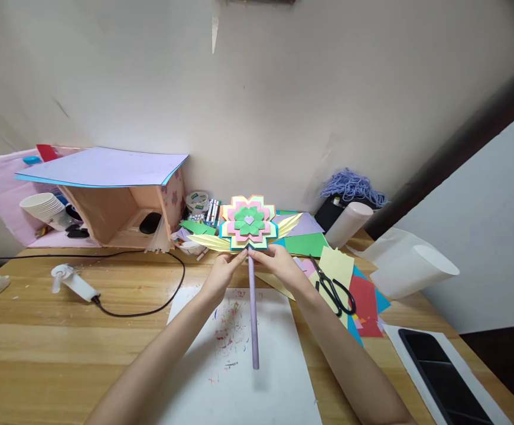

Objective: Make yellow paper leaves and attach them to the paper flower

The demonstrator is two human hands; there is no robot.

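A layered paper flower in yellow, pink, green, orange and blue, with a small lilac heart at its centre, is held up above the table. Its stem is a rolled purple paper tube, slanting down toward me over the white sheet. Two pale yellow pleated leaves stick out to the sides below the bloom. My left hand pinches the flower at the top of the stem. From the other side, my right hand grips the same spot, thumbs close together. The fingertips behind are hidden.
Black scissors lie on coloured paper at right. A phone rests near the right edge. White paper with paint marks lies below my hands. A glue gun with a black cord and an open box are at left.
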